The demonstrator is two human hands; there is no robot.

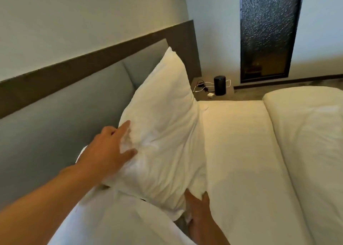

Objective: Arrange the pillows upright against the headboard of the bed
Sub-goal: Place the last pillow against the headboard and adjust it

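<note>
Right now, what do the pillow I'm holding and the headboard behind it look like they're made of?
The pillow looks like soft filling in a white woven cotton-type case: matte, creasing under the left hand. The headboard seems to be padded grey fabric or faux leather, with a seam between panels, topped by a dark wood-look band; exact materials unclear.

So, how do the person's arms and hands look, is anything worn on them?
Both hands are bare: no gloves, and no rings that the picture shows. The left hand comes with a long bare forearm, with no sleeve, watch or bracelet along it. The right hand shows only to the wrist and a short part of the forearm, also uncovered. Whether sleeves begin higher up is outside the view.
</note>
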